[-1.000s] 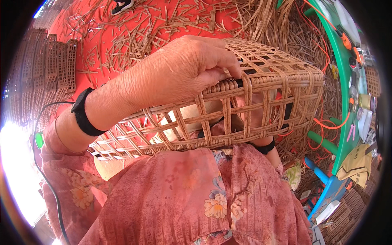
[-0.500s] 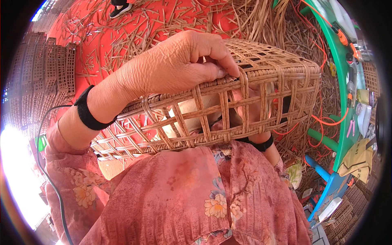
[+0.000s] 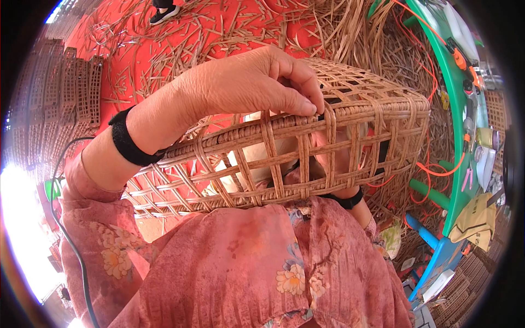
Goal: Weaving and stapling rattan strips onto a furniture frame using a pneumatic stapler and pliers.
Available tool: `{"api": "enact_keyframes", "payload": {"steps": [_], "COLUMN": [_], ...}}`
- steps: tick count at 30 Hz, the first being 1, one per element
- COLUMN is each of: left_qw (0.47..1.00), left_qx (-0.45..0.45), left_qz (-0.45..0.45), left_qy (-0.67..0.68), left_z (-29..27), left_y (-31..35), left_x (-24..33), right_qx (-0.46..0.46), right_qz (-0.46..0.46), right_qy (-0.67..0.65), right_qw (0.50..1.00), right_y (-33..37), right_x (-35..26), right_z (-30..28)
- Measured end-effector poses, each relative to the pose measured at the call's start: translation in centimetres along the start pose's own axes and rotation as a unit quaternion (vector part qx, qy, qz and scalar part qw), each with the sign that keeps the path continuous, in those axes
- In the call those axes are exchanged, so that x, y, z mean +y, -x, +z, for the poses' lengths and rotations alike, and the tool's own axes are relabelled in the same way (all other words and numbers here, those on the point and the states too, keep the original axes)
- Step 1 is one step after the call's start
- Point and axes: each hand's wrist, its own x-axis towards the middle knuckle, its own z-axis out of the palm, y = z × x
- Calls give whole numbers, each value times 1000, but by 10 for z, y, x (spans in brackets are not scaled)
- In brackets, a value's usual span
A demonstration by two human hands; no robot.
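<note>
A woven brown wicker basket [image 3: 377, 111] lies on its side across my lap, its open lattice wall facing me and a thick corded edge running along the top. My left hand [image 3: 257, 82] reaches over that edge from the left, thumb and forefinger pinched on it beside an upright strand. Any loose strand end between those fingertips is too small to make out. Through the lattice shows part of my right hand [image 3: 343, 152], inside or behind the basket; the strands hide its fingers. Each wrist wears a black band.
Cut strips [image 3: 186, 41] litter the red floor covering [image 3: 123, 65] ahead. Long loose strands [image 3: 361, 33] heap at the far right. A green table edge [image 3: 456, 109] with tools and orange cords curves along the right. Stacked woven pieces [image 3: 71, 93] stand at the left.
My left hand has shifted slightly right along the corded edge, its fingers still pinched. The basket has tilted a little, and my right hand stays behind the lattice.
</note>
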Motion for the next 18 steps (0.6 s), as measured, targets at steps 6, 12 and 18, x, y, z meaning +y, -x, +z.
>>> {"api": "enact_keyframes", "payload": {"steps": [6,12,18], "left_qw": [998,994,994], "left_qx": [-14,-51,-51], "left_qz": [-40,-83,-87], "left_qy": [47,39,41], "left_z": [-5,-12,-12], "left_y": [-5,-14,-13], "left_x": [-1,-2,-7], "right_qx": [11,23,35], "right_qz": [12,28,33], "right_qy": [-7,-11,-19], "right_qw": [1000,999,999], "right_y": [0,2,4], "right_x": [0,2,3], "right_z": [-4,-9,-9]}}
